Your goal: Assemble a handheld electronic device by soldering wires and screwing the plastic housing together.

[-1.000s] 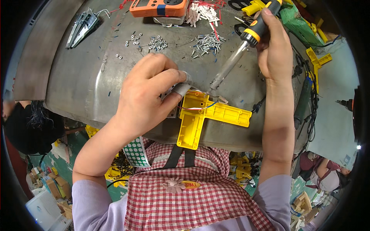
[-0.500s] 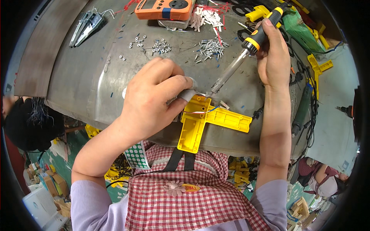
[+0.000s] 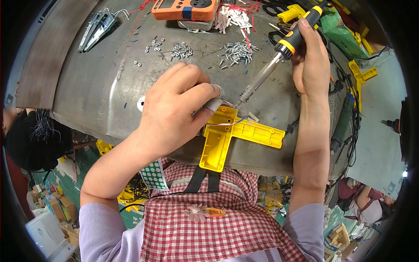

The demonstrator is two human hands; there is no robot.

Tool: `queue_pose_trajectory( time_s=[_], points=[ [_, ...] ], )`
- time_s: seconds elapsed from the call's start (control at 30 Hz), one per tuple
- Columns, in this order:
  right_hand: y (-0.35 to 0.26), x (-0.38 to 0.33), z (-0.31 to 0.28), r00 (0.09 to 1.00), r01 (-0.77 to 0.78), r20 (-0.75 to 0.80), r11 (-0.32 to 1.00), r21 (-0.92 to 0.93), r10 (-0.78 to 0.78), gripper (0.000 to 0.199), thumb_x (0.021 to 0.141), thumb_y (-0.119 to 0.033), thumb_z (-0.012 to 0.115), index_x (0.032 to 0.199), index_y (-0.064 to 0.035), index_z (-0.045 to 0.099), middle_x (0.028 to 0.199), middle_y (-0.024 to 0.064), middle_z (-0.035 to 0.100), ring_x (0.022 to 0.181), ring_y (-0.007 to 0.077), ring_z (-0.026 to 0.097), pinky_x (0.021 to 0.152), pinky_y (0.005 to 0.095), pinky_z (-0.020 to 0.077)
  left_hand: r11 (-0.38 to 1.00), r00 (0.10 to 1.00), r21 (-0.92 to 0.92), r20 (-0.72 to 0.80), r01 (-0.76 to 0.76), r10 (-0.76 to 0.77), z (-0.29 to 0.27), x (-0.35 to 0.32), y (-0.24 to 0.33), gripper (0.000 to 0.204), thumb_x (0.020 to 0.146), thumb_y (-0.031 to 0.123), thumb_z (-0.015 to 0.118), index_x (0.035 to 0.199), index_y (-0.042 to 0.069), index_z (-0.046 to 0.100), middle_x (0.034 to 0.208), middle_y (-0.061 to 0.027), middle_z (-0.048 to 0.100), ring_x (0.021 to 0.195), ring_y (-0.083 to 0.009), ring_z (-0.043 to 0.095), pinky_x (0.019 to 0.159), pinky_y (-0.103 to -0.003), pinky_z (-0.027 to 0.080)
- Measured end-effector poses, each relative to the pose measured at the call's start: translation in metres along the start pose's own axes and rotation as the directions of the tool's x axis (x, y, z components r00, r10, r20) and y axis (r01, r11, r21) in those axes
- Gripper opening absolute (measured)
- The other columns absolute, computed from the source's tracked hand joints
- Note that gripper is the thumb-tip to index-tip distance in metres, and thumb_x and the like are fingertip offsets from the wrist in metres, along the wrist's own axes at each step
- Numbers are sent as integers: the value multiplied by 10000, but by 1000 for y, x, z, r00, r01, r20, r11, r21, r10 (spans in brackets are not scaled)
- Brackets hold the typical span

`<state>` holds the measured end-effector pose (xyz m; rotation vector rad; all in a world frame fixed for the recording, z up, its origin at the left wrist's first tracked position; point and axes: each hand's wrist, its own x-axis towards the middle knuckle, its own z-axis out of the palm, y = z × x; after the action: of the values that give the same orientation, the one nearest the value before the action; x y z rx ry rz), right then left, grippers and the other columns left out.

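Observation:
My right hand (image 3: 310,65) is closed round the black-and-yellow handle of a soldering iron (image 3: 264,74), which slants down to the left. Its tip is just above the top edge of a yellow T-shaped plastic housing (image 3: 218,146), open side up, near the front of the bench. My left hand (image 3: 176,109) pinches at the housing's upper left corner, with grey wrapping on the fingertips. What lies between those fingers is hidden. Thin red, white and blue wires (image 3: 227,124) cross the housing.
Small nuts (image 3: 182,50) and a pile of screws (image 3: 239,53) lie on the metal bench (image 3: 100,83). Behind them are an orange meter (image 3: 185,9) and white strips (image 3: 233,19). Black cables (image 3: 349,144) and a dark green tool (image 3: 342,124) line the right edge. People sit at both sides.
The soldering iron's tip has shifted slightly left and down. The housing has moved a little to the left, and the left hand keeps its pinch beside it.

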<state>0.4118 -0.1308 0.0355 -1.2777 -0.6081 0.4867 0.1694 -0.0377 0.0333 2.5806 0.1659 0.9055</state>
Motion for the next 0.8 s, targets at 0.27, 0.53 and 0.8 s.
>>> queue_pose_trajectory(
  time_s=[0.27, 0.53, 0.8],
  points=[
    [-6, -1, -1, 999, -27, -48, 1000, -16, 26, 249, 887, -287, 604, 976, -54, 604, 859, -21, 569, 741, 45, 508, 618, 185, 372, 999, 1000, -36, -13, 4, -5, 3, -1, 1, 279, 552, -33, 707, 803, 27, 602, 794, -85, 559, 726, -256, 547, 606, -342, 436],
    [-6, -5, 5, 1000, 21, -10, 999, 45, -21, 248, 882, -278, 617, 987, -54, 602, 863, -7, 581, 767, 61, 521, 651, 204, 405, 999, 1000, -39, -5, 7, -7, -1, -4, 3, 268, 575, -25, 706, 814, 22, 593, 799, -92, 558, 730, -261, 546, 618, -340, 438],
    [-14, -6, -7, 998, -63, -5, 998, 15, 63, 260, 884, -290, 610, 979, -48, 599, 840, -14, 575, 747, 52, 516, 617, 183, 375, 978, 993, -177, 60, 111, -102, -4, -19, 6, 209, 655, -5, 689, 826, 9, 570, 821, -101, 554, 745, -255, 558, 644, -326, 442]
  ],
)
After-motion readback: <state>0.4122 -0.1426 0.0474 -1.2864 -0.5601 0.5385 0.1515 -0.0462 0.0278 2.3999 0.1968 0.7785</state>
